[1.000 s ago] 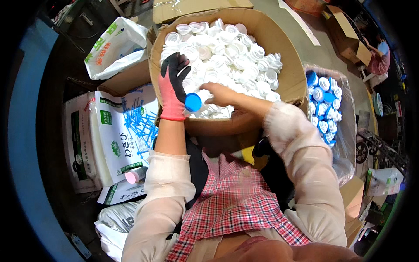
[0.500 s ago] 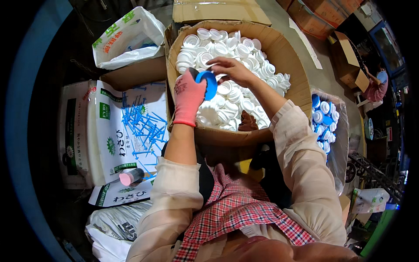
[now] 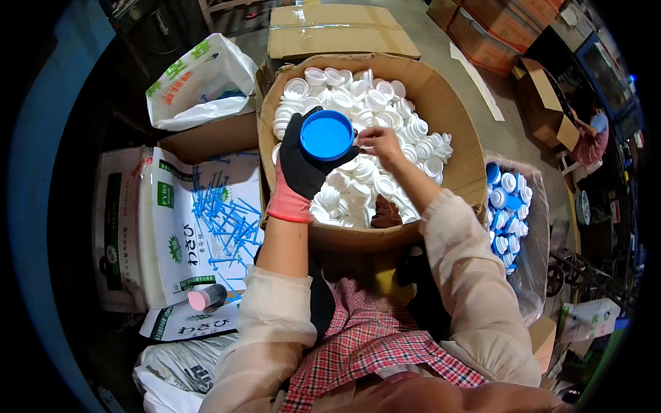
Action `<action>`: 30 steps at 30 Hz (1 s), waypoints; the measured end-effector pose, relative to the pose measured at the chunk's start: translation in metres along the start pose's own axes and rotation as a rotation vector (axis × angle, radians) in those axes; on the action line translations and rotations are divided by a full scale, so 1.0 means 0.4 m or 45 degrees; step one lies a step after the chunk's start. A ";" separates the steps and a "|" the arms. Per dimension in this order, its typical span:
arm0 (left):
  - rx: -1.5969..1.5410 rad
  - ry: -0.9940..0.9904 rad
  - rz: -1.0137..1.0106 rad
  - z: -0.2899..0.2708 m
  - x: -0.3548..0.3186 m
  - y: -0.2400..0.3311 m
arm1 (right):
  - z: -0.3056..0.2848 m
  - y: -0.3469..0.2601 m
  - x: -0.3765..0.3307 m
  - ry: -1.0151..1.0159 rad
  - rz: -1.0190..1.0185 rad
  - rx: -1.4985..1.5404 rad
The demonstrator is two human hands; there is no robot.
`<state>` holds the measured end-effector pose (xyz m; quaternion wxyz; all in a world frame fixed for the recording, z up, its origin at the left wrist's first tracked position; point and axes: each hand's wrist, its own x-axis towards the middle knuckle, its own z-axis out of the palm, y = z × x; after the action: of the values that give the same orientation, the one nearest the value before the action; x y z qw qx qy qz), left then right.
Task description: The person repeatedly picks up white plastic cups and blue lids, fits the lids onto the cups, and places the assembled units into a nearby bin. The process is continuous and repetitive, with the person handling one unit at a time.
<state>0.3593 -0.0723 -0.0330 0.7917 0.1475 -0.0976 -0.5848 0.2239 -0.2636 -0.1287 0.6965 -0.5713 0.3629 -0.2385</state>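
Left hand [image 3: 303, 168] has lifted blue cap [image 3: 326, 135]; right hand [image 3: 379, 143] seemingly touching.

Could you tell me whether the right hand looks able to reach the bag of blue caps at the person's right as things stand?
Probably yes. The right hand is bare, over the cardboard box beside the blue cap. The open clear bag of blue caps lies just right of the box, with nothing between.

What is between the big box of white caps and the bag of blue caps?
In the head view, only the box's own brown cardboard wall and a thin strip of floor separate it from the clear bag of blue caps; nothing else lies between them.
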 end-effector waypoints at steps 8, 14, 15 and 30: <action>1.195 -0.390 0.156 0.048 -0.009 -0.119 | -0.129 -0.227 -0.372 -0.053 -0.183 0.805; 1.832 -0.573 0.323 0.014 0.010 -0.216 | -0.136 -0.215 -0.444 -0.258 -0.013 0.679; 1.861 -0.594 0.343 0.017 0.014 -0.229 | -0.149 -0.215 -0.449 -0.290 -0.037 0.704; 0.450 -0.303 -0.382 0.102 0.012 -0.317 | -0.250 -0.206 -0.485 -0.309 -0.327 -0.081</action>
<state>0.2338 -0.1164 -0.0390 0.6410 0.2264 -0.2677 -0.6828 0.0322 -0.2002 -0.0121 0.6805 -0.6593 0.2076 -0.2432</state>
